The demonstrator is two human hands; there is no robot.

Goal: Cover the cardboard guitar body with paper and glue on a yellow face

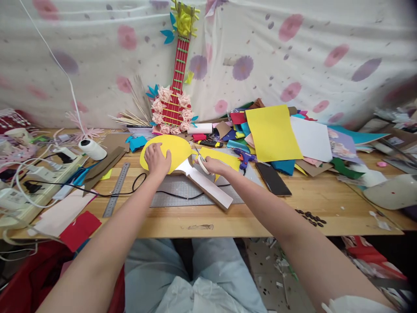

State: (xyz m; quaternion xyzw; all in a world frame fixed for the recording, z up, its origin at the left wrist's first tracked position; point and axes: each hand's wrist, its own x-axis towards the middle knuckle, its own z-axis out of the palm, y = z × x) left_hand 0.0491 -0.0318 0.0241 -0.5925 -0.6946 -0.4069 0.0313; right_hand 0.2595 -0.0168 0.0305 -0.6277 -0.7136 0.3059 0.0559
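My left hand (157,159) lies with its fingers spread on a rounded yellow sheet (179,148), which covers the body of a white guitar-shaped cardboard piece (211,188). The long neck of that piece points toward me, to the right. My right hand (213,166) is closed around a pair of white-handled scissors (202,164), with the blades at the right edge of the yellow sheet. Another yellow piece (224,157) lies just beyond my right hand. A grey cutting mat (179,191) lies underneath, with a black cable across it.
A red paper guitar with pink roses (172,108) leans at the back. To the right are a blue glue gun (243,159), a black phone (273,178), stacked coloured sheets (273,134) and several dark beads (311,217). A steel ruler (116,189) and power strip (42,191) lie left.
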